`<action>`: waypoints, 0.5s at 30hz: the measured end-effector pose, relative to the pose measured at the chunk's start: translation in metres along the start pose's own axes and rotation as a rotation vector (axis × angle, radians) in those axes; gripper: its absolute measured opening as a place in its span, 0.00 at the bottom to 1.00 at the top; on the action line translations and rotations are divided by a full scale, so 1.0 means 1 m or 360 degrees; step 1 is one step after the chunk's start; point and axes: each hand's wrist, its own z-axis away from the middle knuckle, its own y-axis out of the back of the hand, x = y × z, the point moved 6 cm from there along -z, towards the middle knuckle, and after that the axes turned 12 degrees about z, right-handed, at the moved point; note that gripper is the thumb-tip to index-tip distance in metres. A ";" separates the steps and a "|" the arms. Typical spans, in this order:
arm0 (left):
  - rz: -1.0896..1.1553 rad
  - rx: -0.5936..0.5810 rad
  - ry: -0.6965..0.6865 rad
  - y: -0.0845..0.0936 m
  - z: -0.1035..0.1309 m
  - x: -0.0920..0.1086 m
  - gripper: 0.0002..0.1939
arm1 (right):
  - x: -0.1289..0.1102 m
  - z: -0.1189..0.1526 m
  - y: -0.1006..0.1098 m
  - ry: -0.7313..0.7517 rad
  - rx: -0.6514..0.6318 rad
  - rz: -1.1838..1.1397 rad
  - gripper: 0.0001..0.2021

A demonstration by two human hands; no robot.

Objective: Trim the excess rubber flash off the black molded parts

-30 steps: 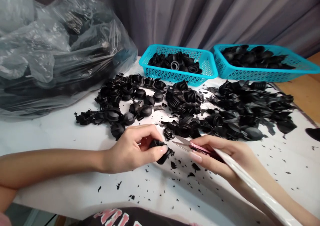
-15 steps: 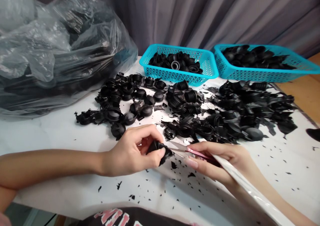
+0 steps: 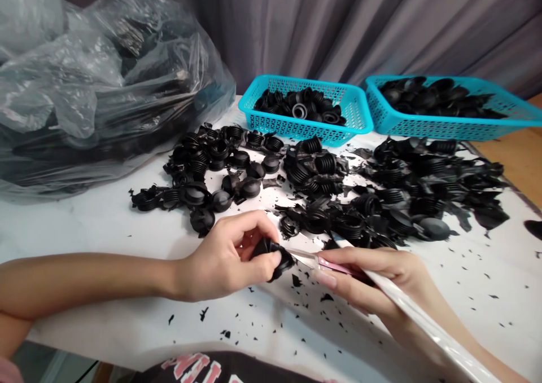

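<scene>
A black ribbed rubber part point(image 3: 282, 265) is pinched between the thumb and fingers of my left hand point(image 3: 235, 253). My right hand point(image 3: 376, 273) grips small pink-handled snips point(image 3: 334, 265) between thumb and fingers. Their two thin metal blades lie close together, with the tips at the right edge of the rubber part. Part of the handle is hidden in my right palm. A long white strip point(image 3: 423, 318) runs slantwise across my right hand and wrist. Just beyond my hands is a heap of similar black rubber parts point(image 3: 315, 220) with ragged edges.
Two blue baskets point(image 3: 305, 132) point(image 3: 449, 126) holding black parts stand at the back. A large clear plastic bag point(image 3: 105, 101) with dark contents bulges at the left. More black parts point(image 3: 427, 185) lie at right. Black scraps point(image 3: 226, 334) dot the white tabletop point(image 3: 139, 321).
The blades of the snips have come closer together at the rubber part. My left hand keeps its hold. The whole view has shifted slightly.
</scene>
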 end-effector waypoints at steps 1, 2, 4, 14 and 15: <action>0.0004 0.0001 -0.0004 0.000 0.000 0.000 0.04 | 0.000 0.000 0.000 -0.0002 0.0021 -0.0013 0.06; 0.0008 0.0002 -0.0006 0.000 0.000 0.001 0.04 | 0.000 0.001 0.000 0.0005 0.0046 -0.0029 0.06; 0.0027 -0.0001 -0.0014 -0.001 0.000 0.001 0.04 | 0.000 0.002 0.000 0.0032 0.0087 -0.0057 0.06; 0.0005 0.0003 0.0011 0.000 -0.002 0.003 0.04 | 0.000 -0.001 -0.001 0.0125 0.0037 0.0092 0.10; 0.0003 0.0003 0.0013 0.000 -0.002 0.003 0.04 | 0.000 -0.001 0.000 0.0144 0.0044 0.0135 0.11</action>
